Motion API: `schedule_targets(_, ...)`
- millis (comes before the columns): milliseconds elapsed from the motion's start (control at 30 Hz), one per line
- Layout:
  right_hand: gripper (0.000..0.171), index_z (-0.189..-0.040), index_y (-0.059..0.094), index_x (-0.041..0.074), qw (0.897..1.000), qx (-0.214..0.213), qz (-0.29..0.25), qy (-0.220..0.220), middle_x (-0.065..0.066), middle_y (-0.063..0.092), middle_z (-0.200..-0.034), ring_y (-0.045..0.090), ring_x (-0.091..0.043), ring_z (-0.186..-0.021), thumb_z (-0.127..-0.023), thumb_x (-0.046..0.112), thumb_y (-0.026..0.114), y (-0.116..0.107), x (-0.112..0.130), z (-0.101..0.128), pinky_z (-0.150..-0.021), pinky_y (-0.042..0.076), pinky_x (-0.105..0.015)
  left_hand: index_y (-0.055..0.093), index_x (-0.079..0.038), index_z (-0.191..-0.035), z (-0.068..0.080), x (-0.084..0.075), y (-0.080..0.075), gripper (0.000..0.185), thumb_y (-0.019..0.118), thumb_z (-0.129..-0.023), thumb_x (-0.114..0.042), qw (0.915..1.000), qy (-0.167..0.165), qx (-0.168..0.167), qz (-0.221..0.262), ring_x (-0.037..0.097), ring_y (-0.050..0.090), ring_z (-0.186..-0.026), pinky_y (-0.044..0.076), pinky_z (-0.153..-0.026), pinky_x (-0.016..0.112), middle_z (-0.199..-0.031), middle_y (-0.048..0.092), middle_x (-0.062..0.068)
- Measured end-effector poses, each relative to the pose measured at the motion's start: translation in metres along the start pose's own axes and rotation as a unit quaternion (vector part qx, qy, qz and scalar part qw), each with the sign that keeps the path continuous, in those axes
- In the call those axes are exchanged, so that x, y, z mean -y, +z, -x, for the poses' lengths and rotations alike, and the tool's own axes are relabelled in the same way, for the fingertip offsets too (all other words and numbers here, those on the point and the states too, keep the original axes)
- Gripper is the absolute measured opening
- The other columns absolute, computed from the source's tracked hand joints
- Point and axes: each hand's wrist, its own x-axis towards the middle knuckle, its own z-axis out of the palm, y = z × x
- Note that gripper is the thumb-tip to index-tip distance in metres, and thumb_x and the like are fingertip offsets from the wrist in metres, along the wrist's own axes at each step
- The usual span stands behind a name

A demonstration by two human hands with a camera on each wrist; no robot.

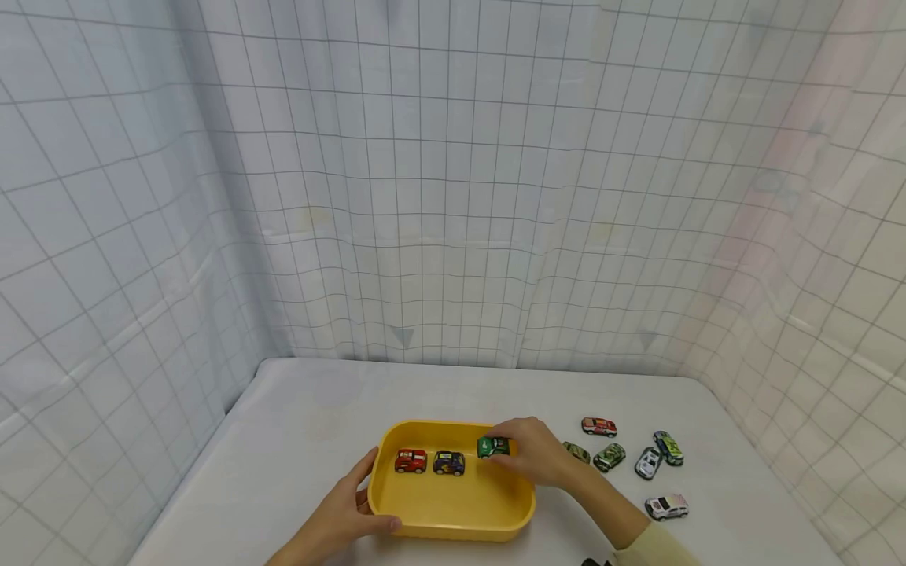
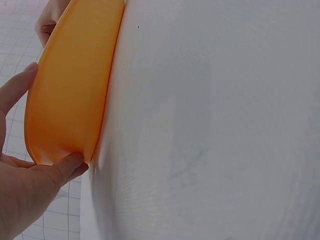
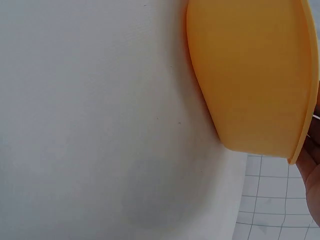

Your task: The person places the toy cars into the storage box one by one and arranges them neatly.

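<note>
A yellow plastic tray [image 1: 453,531] lies on the white table. In it, toward the left, sit a red toy car [image 1: 410,461] and a dark blue toy car [image 1: 449,463], side by side. My right hand [image 1: 534,454] reaches over the tray's right rim and pinches a green toy car [image 1: 488,447] inside, near the back wall; its fingers partly cover the car. My left hand [image 1: 340,507] holds the tray's left end, thumb at the front corner and fingers along the side. In the left wrist view the left hand [image 2: 35,185] touches the tray's outer wall [image 2: 75,85].
Right of the tray several toy cars stand on the table: an orange-red one [image 1: 598,426], a camouflage one [image 1: 609,457], a white-and-black one [image 1: 647,463], a green-and-white one [image 1: 668,448] and a white one [image 1: 666,506]. A grid-patterned curtain [image 1: 453,236] encloses the table.
</note>
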Motion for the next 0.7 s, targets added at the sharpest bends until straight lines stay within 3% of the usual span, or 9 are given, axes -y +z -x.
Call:
schedule_targets(133,0.026,-0.117,0.078,0.012,1.000,0.012,0.020,-0.008,0.010,0.075,-0.106,0.068,-0.004,-0.095,-0.094,0.025,0.080,0.004,0.001,-0.004,-0.088,0.059,-0.032,0.015,0.005,-0.162,0.001,-0.001,0.001,0.117,0.093,-0.079,-0.022,0.9999,-0.003,0.001,0.011,0.051,0.048,-0.135,0.056,-0.097,0.037,-0.163,0.020,0.035)
schedule_targets(433,0.024,-0.110,0.081,0.015,0.993,0.054,0.106,0.022,0.015,0.073,-0.094,0.062,0.001,-0.080,-0.092,0.031,0.081,0.019,0.007,-0.014,-0.083,0.058,-0.031,0.014,0.005,-0.163,0.000,-0.002,0.000,0.118,0.093,-0.080,-0.024,1.0000,0.000,0.007,-0.007,0.052,0.045,-0.137,0.053,-0.102,0.040,-0.163,0.019,0.035)
schedule_targets(700,0.015,-0.094,0.078,0.018,0.975,0.076,0.206,0.031,0.017,0.059,-0.072,0.048,-0.004,-0.061,-0.090,0.032,0.083,0.031,0.013,-0.018,-0.061,0.048,-0.025,0.011,0.004,-0.163,0.001,0.000,-0.001,0.116,0.090,-0.084,-0.026,0.9997,0.009,0.022,0.006,0.051,0.044,-0.138,0.052,-0.102,0.037,-0.165,0.014,0.033)
